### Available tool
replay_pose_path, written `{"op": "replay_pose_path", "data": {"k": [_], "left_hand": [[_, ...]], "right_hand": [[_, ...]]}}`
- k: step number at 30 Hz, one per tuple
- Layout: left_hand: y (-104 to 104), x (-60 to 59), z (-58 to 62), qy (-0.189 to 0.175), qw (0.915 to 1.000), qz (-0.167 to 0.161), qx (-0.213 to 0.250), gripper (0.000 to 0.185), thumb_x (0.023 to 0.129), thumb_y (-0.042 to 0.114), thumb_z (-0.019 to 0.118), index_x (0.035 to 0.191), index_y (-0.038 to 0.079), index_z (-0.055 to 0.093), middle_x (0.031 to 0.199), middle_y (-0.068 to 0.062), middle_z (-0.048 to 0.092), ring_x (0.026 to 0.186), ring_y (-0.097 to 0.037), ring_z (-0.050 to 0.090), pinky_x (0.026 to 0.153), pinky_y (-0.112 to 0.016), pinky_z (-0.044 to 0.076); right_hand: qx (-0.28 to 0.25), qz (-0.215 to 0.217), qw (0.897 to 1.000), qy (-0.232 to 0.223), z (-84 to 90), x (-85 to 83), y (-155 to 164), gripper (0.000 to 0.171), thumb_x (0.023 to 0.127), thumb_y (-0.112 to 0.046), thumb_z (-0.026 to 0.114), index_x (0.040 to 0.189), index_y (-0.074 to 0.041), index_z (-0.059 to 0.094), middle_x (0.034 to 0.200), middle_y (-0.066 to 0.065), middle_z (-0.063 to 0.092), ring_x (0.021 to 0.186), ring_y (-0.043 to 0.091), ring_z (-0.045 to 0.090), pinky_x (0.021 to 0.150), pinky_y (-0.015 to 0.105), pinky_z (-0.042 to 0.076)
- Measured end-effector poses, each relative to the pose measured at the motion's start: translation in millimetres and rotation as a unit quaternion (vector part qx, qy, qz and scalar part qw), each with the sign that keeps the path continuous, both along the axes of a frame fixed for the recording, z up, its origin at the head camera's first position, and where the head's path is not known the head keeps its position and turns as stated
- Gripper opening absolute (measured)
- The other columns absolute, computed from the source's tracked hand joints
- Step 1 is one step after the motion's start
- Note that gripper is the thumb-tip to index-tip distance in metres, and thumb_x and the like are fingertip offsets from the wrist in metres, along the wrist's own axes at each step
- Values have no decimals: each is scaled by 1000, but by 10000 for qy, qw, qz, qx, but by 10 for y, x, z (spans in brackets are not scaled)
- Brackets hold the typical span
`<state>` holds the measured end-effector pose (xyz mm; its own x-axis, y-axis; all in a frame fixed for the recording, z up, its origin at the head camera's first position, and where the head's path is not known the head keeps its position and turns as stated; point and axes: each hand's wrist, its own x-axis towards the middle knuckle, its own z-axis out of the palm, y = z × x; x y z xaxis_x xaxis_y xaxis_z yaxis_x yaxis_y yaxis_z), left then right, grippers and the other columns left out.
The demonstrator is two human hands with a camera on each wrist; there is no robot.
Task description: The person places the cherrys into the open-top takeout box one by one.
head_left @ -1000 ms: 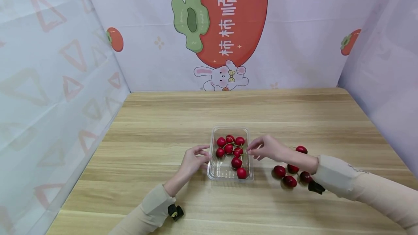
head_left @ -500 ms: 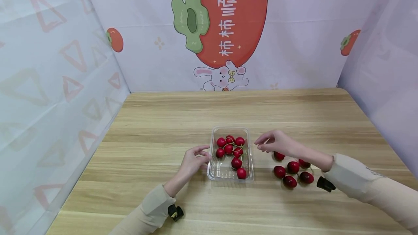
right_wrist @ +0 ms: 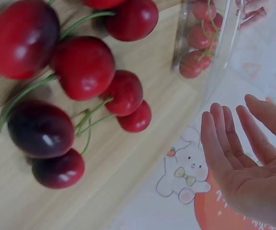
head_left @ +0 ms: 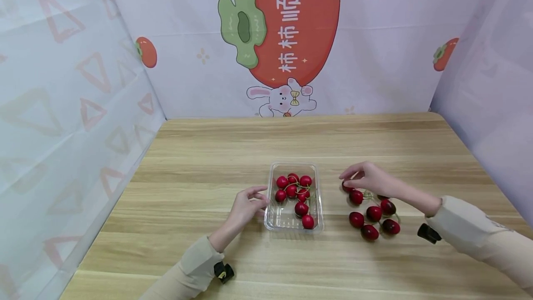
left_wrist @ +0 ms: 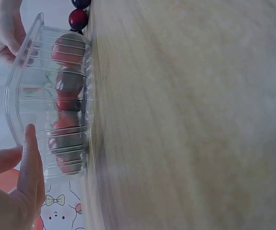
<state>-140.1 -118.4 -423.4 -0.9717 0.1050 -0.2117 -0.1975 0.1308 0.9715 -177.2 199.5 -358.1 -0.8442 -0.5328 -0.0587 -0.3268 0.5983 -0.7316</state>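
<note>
A clear plastic tray holds several red cherries, some with green stems. My left hand is at the tray's left side, its fairly straight fingers touching the wall near the rim in the left wrist view. My right hand hovers over the far end of a group of loose cherries to the right of the tray. In the right wrist view its fingers are loosely spread with nothing between them. From the head view it partly covers a cherry beneath it.
Everything lies on a wooden table. White printed cloth walls stand behind the table and at its left and right sides. A black strap piece hangs under the right sleeve, another by the left.
My right hand has moved from the tray's right edge rightward to the far end of the loose cherries, uncovering more of them. The left hand and the tray have stayed in place.
</note>
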Motion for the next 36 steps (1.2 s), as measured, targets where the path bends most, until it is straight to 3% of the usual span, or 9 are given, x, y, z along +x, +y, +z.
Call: {"op": "replay_pose_path", "data": {"k": [12, 17, 23, 36], "left_hand": [[-3, -3, -9, 30, 10000, 22, -33, 40, 77, -6, 60, 116, -8, 51, 84, -11, 58, 58, -10, 59, 60, -36, 58], [-3, -5, -5, 18, 10000, 12, 3, 41, 77, -6, 61, 116, -8, 50, 84, -10, 58, 58, -10, 59, 61, -37, 58], [-6, -4, 2, 16, 10000, -27, 37, 42, 78, -6, 60, 118, -9, 49, 84, -9, 58, 59, -11, 59, 62, -41, 57], [-4, 0, 4, 82, 10000, -12, -36, 40, 77, -6, 61, 115, -9, 51, 83, -11, 58, 62, -14, 61, 59, -34, 58]], "right_hand": [[548, 24, 9975, 447, -55, -55, 256, 18, 80, -5, 62, 95, 4, 63, 89, 10, 64, 78, 20, 58, 63, 20, 52], [696, 47, 9965, 466, -107, -92, 339, 17, 79, -3, 62, 94, 5, 63, 89, 13, 63, 78, 22, 58, 62, 21, 52], [751, 239, 9959, 445, -155, -140, 417, 15, 78, 0, 61, 92, 5, 63, 89, 14, 63, 77, 21, 59, 60, 20, 52], [1258, 749, 9873, 612, -274, -228, 477, 13, 73, 7, 62, 82, -1, 67, 85, 8, 62, 77, 24, 59, 59, 23, 55]]}}
